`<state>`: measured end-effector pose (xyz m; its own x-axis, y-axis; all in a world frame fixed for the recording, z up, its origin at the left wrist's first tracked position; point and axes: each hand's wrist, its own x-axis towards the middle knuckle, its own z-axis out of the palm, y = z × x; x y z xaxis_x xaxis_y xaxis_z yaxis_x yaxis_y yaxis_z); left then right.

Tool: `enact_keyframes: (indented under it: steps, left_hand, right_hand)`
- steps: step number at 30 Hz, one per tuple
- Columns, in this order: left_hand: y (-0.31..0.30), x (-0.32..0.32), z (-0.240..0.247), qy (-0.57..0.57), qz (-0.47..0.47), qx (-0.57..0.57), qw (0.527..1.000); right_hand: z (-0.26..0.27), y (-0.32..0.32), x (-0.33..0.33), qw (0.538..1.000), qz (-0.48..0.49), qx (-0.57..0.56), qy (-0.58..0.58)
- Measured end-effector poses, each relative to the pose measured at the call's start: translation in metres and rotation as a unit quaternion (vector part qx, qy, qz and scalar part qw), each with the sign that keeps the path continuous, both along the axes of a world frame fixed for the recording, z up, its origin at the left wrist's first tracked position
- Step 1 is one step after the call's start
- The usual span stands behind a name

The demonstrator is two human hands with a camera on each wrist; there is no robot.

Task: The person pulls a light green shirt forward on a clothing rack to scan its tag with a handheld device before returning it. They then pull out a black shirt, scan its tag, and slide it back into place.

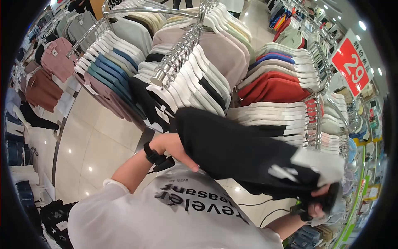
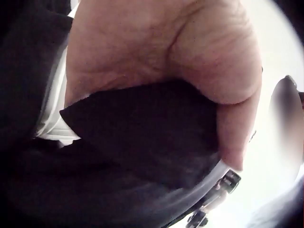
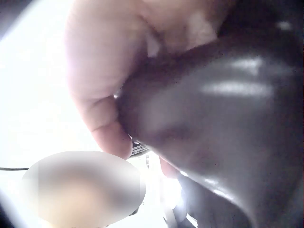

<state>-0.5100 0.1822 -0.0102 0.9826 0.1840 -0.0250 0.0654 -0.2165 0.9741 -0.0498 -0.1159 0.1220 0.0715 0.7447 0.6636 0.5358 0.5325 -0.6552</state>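
Note:
A black garment (image 1: pixel 232 145) stretches between my two hands in front of the rack, with a small white tag (image 1: pixel 284 171) on it. At its left end is my left hand (image 1: pixel 176 147), thumb showing below the cloth and fingers hidden behind it. The left wrist view has the palm (image 2: pixel 161 47) against the dark fabric (image 2: pixel 142 128). My right hand (image 1: pixel 319 201) grips the far right end. In the right wrist view its curled fingers (image 3: pixel 104 109) go round a glossy dark surface (image 3: pixel 204 109). A blurred white piece (image 1: pixel 323 162) lies just above that hand.
A chrome rack (image 1: pixel 178 54) stands in front, full of clothes on white hangers (image 1: pixel 182 87). Red garments (image 1: pixel 275 89) hang to the right beside another rail. A red price sign (image 1: pixel 352 68) rises there. Thin cables (image 1: pixel 269 211) loop below my right arm.

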Motion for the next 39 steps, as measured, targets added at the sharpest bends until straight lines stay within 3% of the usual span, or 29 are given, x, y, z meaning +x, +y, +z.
enact_keyframes:
  steps: [2, 5, 9, 12, 14, 18, 31, 33, 39]
  left_hand:
    - [-0.005, 0.001, -0.010, -0.013, -0.014, 0.032, 0.999]
    - [-0.004, -0.023, -0.028, -0.002, 0.001, -0.042, 0.999]
    - [0.002, -0.062, -0.017, 0.121, 0.085, -0.108, 0.983]
    - [0.010, -0.083, -0.021, 0.184, 0.135, -0.149, 0.962]
    - [0.011, -0.093, -0.021, 0.125, 0.187, -0.168, 0.960]
    - [0.011, -0.108, -0.020, 0.123, 0.237, -0.170, 0.949]
    - [0.011, -0.155, -0.045, 0.107, 0.303, -0.224, 0.920]
    - [0.008, -0.156, -0.049, 0.147, 0.368, -0.207, 0.894]
    - [0.005, -0.170, -0.057, 0.205, 0.359, -0.268, 0.870]
  right_hand:
    - [-0.001, -0.002, 0.014, 0.996, -0.026, -0.082, 0.019]
    - [0.002, 0.038, -0.007, 0.982, -0.081, -0.151, 0.086]
    - [-0.006, 0.079, 0.000, 0.969, -0.042, -0.207, 0.124]
    - [-0.012, 0.103, -0.008, 0.958, -0.001, -0.213, 0.191]
    - [-0.013, 0.112, -0.017, 0.962, -0.021, -0.214, 0.171]
    - [-0.014, 0.126, -0.024, 0.956, -0.014, -0.228, 0.186]
    - [-0.020, 0.141, -0.029, 0.951, 0.002, -0.245, 0.190]
    - [-0.022, 0.139, -0.029, 0.949, 0.009, -0.251, 0.190]
    - [-0.023, 0.124, -0.048, 0.945, -0.001, -0.284, 0.159]
